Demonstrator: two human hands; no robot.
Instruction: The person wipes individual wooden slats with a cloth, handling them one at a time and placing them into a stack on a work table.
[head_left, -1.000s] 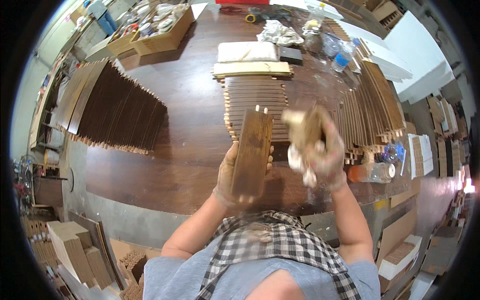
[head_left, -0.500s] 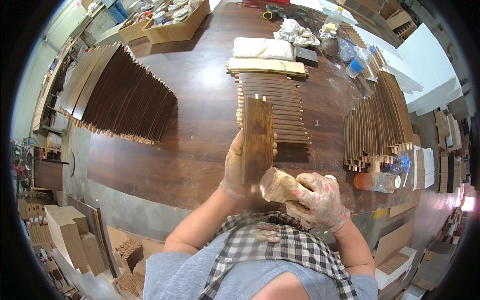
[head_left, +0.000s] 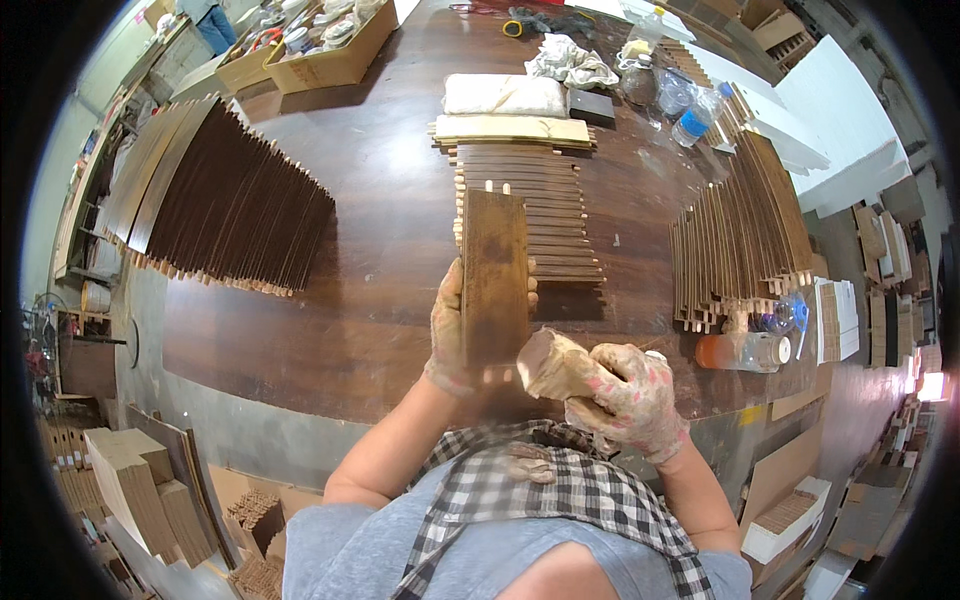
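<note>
My left hand (head_left: 448,330), in a stained glove, is closed around a brown wooden slat (head_left: 495,275) with pale dowel pegs sticking out of its ends. The slat is held up in front of me, its broad stained face showing. In my right hand (head_left: 630,398), gloved as well, I grip a bunched, brown-stained cloth (head_left: 558,366). The cloth is close beside the slat's lower right edge; whether they touch I cannot tell. Behind the slat, a row of similar dowelled slats (head_left: 555,220) lies on the dark table (head_left: 370,340).
Large stacks of brown slats stand at left (head_left: 225,200) and right (head_left: 735,240). An orange-liquid bottle (head_left: 735,352) lies near the right stack. Farther back are a folded white cloth (head_left: 505,95), a crumpled rag (head_left: 570,62), plastic bottles (head_left: 695,122) and a cardboard box (head_left: 330,60) of supplies.
The slat has turned slightly so more of its broad face shows. My right hand with the cloth stays near its lower end. The whole view has shifted a little.
</note>
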